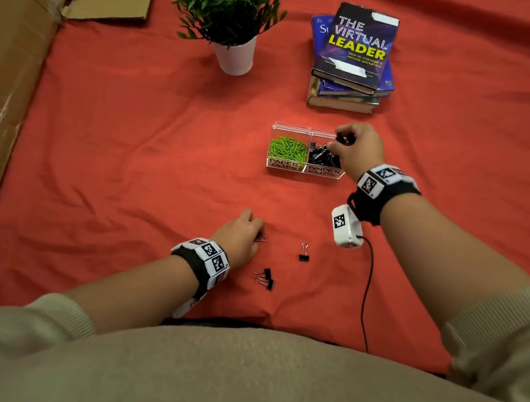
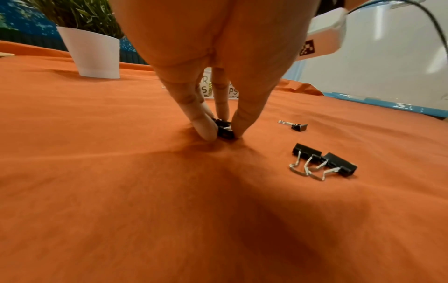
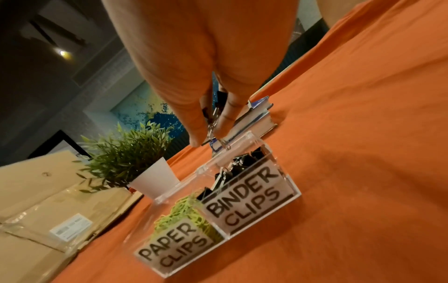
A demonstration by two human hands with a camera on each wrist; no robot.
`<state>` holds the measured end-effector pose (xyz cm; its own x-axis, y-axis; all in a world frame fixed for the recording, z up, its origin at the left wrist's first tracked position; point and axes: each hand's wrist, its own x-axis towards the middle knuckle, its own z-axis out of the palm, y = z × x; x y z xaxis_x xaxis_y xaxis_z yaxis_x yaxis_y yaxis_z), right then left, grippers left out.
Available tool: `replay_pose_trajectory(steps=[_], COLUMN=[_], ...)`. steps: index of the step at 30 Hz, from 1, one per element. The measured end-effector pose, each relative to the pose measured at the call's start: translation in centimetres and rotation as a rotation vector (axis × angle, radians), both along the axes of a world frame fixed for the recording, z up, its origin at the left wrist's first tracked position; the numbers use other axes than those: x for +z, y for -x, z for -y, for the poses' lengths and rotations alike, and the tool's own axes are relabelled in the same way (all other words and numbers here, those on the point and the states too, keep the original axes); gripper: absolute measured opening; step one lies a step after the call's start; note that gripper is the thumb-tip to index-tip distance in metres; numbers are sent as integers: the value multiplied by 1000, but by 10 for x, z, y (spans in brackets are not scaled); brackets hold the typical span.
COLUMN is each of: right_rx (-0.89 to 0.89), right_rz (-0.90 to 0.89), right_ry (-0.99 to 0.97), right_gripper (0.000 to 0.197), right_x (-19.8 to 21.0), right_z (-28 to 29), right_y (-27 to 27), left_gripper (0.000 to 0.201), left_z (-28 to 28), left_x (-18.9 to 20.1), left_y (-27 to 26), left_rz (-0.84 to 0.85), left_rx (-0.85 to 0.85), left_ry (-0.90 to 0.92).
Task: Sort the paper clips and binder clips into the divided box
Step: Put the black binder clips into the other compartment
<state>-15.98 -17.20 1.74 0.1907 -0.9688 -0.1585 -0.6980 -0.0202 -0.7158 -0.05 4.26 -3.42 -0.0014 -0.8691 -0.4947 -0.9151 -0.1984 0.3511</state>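
Over the right-hand compartment of the clear divided box (image 1: 305,169), labelled BINDER CLIPS, the right hand (image 1: 360,147) reaches forward with its arm stretched out, fingers curled down and pinching a black binder clip (image 3: 213,116) by its wire handles; only the right wrist view shows that grip. The left compartment holds green paper clips (image 1: 288,148). Nearer the body, the left hand (image 1: 240,238) points fingers down at the orange-clothed surface (image 1: 126,165), thumb and fingers pinching another binder clip (image 2: 225,130), plain only in the left wrist view. A paired couple of clips (image 1: 265,278) and a single clip (image 1: 304,252) lie loose close by.
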Motion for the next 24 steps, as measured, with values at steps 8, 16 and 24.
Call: replay_pose_trajectory(steps=[8, 16, 24], right_rx=[278, 676, 684], right_rz=[-252, -315, -378], right_ry=[113, -59, -157], right_gripper=[41, 16, 18], right_x=[-14, -20, -57], right_z=[-2, -96, -150], right_y=[15, 31, 35], left_gripper=[25, 24, 21], left_z=[9, 16, 12], left_x=[-3, -5, -2], left_y=[-5, -1, 1], left_rz=[-45, 22, 2], left_rx=[-1, -11, -6], left_ry=[46, 78, 122])
